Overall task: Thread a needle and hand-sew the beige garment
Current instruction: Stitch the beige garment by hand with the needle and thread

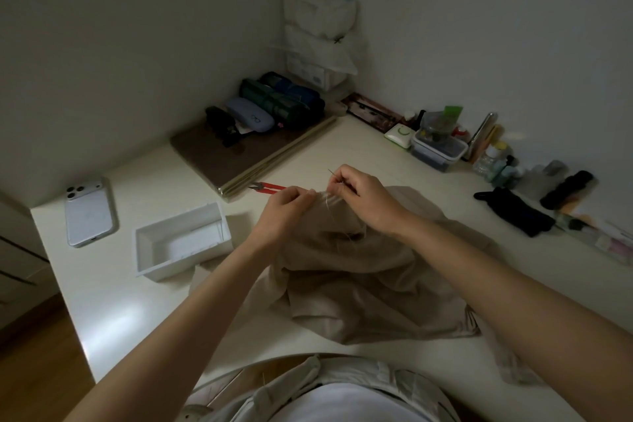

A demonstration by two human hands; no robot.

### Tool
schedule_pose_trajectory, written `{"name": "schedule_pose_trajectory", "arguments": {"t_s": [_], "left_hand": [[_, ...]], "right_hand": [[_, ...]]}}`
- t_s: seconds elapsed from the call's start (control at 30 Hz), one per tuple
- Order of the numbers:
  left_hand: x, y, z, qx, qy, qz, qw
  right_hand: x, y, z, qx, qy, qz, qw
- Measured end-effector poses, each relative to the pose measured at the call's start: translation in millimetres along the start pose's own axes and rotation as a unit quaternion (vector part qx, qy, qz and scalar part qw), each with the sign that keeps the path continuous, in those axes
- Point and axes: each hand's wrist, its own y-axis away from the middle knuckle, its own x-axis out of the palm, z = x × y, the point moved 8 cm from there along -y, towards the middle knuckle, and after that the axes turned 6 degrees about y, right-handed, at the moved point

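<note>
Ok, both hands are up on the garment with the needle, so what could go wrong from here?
1. The needle in the right hand sits close to the left hand, which pinches the garment: a hard push could prick a finger.
2. The room is dim, so stitches may land off line.
3. The snips lie just behind the left hand; shifting cloth could catch on them.

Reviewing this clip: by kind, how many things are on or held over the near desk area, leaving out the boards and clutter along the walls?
Smartphone: 1
White open box: 1
Red thread snips: 1
Needle: 1
Beige garment: 1
Total: 5
</note>
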Motion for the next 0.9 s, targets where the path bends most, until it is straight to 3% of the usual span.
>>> {"name": "schedule_pose_trajectory", "arguments": {"t_s": [0.2, 0.4, 0.57, 0.9], "left_hand": [[-1, 1, -1, 0.032, -0.019, 0.01, 0.999], [-8, 1, 0, 0.057, -0.041, -0.018, 0.997], [-13, 0, 0, 0.064, -0.026, -0.042, 0.997], [-24, 1, -2, 0.084, -0.007, -0.077, 0.993]], "right_hand": [[2, 0, -4, 0.014, 0.009, 0.005, 1.0], [-3, -1, -4, 0.028, 0.108, -0.027, 0.993], [-10, 12, 26, -0.076, 0.124, -0.095, 0.985], [10, 20, 19, -0.063, 0.139, -0.023, 0.988]]}}
